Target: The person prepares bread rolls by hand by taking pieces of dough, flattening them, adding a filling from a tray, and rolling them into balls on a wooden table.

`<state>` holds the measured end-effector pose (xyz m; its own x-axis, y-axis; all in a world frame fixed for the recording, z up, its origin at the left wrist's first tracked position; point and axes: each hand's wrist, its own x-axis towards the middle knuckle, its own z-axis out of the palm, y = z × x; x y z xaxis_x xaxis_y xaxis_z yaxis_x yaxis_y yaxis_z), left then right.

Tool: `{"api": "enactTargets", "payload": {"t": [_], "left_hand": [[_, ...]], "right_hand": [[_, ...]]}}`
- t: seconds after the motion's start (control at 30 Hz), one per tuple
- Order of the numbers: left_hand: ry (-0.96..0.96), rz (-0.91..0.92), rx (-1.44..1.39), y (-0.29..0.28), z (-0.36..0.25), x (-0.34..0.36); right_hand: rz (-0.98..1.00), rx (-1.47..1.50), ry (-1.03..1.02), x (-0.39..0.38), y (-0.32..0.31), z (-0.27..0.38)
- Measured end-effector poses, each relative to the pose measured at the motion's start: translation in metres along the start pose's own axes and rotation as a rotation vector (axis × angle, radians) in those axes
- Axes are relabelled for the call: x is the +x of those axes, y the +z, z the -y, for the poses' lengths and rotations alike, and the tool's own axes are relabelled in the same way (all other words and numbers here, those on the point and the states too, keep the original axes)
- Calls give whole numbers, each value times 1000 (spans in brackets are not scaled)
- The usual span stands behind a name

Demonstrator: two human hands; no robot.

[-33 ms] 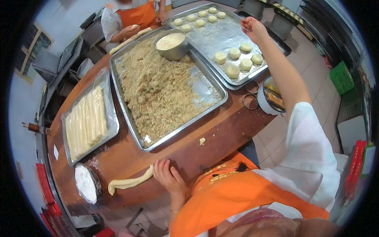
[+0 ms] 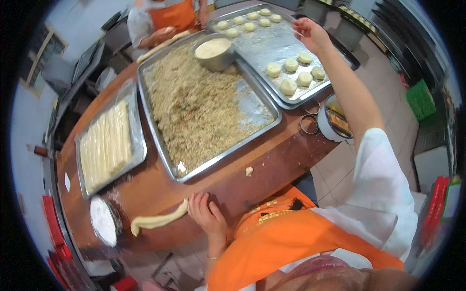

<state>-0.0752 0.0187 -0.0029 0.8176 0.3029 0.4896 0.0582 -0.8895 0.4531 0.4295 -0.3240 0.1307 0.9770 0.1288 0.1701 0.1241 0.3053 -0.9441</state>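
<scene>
My left hand (image 2: pixel 208 213) lies on the near part of the table with its fingers stretched out, at the right end of a pale dough strip (image 2: pixel 158 221). Whether the fingertips press on the strip is hard to see. Out over the right edge of a metal baking tray (image 2: pixel 252 47) reaches my right hand (image 2: pixel 312 37). Its fingers are loosely bent and apart, and no held thing shows clearly. Round filled dough pieces (image 2: pixel 288 87) sit on that tray in a near cluster and a far cluster.
A large tray of crumbly filling (image 2: pixel 194 111) holds a metal bowl (image 2: pixel 213 56). Left stand a tray of plastic-covered dough strips (image 2: pixel 107 145) and a bowl of white powder (image 2: pixel 104 222). Metal rings (image 2: pixel 308 124) lie beside a white bucket (image 2: pixel 330 127). Across, a person (image 2: pixel 167 22) handles dough.
My right hand has shifted slightly left over the tray's edge. The whole view has tilted a little; my left hand and the dough strip keep their places.
</scene>
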Motion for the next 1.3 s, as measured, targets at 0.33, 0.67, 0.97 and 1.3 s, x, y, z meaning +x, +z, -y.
{"api": "enactTargets", "payload": {"t": [0.33,0.67,0.97,1.3], "left_hand": [[-70,-168,-111,-15,31,-15],[-392,185,462,-125,176,-23],[-247,106,130,-180,212,8],[-80,426,10,-135,130,8]], "right_hand": [[1036,-958,-596,-295,282,-39],[1125,-932,-704,-392,368,-167],[1070,-889,-315,-374,346,-107],[1039,-1120,-556,-366,247,-84]]}}
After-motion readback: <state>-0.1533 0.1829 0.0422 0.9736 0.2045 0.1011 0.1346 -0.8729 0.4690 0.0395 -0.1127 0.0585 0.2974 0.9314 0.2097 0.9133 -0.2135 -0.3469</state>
